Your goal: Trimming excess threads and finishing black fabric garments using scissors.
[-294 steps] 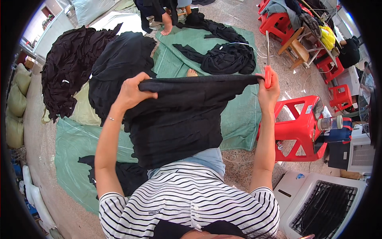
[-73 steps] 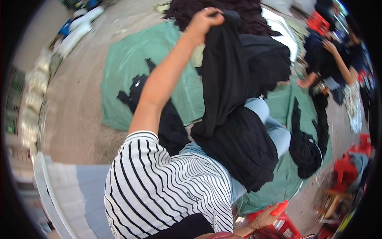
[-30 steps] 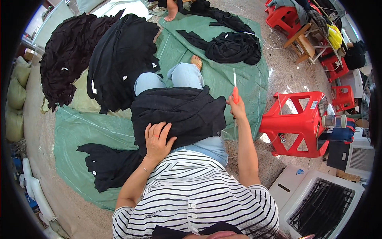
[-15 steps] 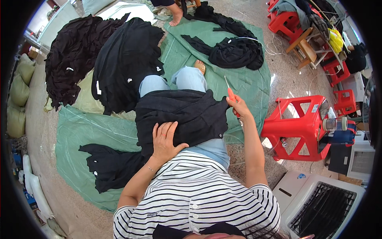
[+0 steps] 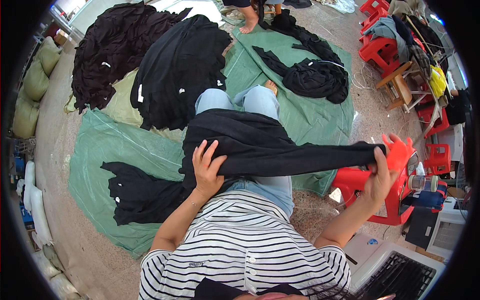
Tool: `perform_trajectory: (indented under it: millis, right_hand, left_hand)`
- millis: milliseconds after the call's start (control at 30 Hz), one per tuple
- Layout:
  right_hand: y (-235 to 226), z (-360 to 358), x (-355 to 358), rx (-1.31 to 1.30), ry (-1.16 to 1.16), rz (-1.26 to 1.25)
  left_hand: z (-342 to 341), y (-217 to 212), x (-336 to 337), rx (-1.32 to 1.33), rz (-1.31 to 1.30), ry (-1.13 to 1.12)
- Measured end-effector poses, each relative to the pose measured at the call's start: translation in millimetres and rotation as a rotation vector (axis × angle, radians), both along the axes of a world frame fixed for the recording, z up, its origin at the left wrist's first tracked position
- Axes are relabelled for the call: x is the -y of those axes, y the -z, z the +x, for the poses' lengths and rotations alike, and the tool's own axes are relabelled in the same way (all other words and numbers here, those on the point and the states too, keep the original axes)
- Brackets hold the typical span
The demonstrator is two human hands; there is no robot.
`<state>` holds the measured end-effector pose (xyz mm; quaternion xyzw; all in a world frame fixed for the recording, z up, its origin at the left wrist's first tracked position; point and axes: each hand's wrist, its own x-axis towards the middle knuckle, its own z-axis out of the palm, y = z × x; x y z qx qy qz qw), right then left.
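Note:
A black knit garment is spread over my lap, with a long narrow part like a sleeve pulled out to the right. My right hand holds the end of that sleeve between thumb and fingers, above a red plastic stool. The orange-handled pointed tool seen before cannot be made out clearly against the red stool. My left hand lies on the garment near its left side, fingers stretched and apart. Another black garment lies to the left on the green sheet.
A green tarpaulin covers the floor around me. Heaped dark garments lie ahead on the left, and a black pile ahead on the right. Another person's bare foot is at the far edge. A white appliance stands lower right.
My right hand has moved right, drawing the sleeve out straight from the lap. The orange-handled tool no longer shows plainly. My left hand stays on the garment; the whole view has shifted slightly.

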<state>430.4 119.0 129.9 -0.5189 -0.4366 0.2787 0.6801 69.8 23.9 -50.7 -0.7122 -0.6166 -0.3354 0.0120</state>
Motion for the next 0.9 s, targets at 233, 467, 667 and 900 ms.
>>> perform_trajectory:
  millis: [233, 467, 667, 900]
  right_hand:
    - [-3.7, 20.4, 16.6, 0.007, 0.038, 0.026]
    - [46.8, -30.4, -128.0, 0.196, -0.247, 0.055]
    - [95.3, -83.3, -137.8, 0.817, -0.338, -0.131]
    - [129.1, -67.8, -44.2, 0.908, -0.347, -0.343]
  left_hand:
    - [-38.3, -126.9, 23.2, 0.662, -0.364, 0.279]
    - [-79.7, -101.6, -51.1, 0.713, -0.655, 0.091]
    - [-58.4, -48.2, -78.7, 0.058, 0.025, -0.156]
    - [19.4, -52.1, -126.1, 0.332, -0.018, 0.407]
